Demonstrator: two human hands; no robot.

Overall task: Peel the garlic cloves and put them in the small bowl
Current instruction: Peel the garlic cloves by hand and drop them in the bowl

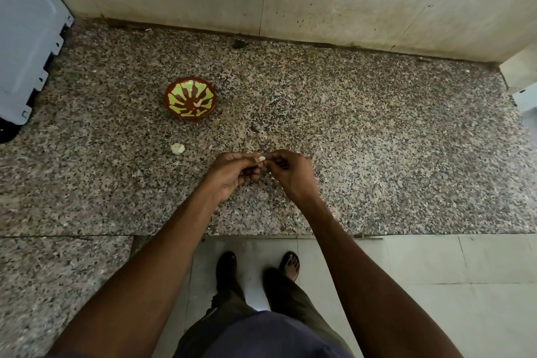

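A pale garlic clove is pinched between the fingertips of my left hand and my right hand, both held together above the granite counter. The small bowl, brown with a green leaf pattern, stands to the upper left of my hands; a peeled clove lies inside it. A piece of garlic bulb sits on the counter between the bowl and my left hand.
The speckled granite counter runs to a tiled wall at the back. A grey appliance stands at the far left. A small dark lump lies by the wall. Below the counter edge are floor tiles and my feet.
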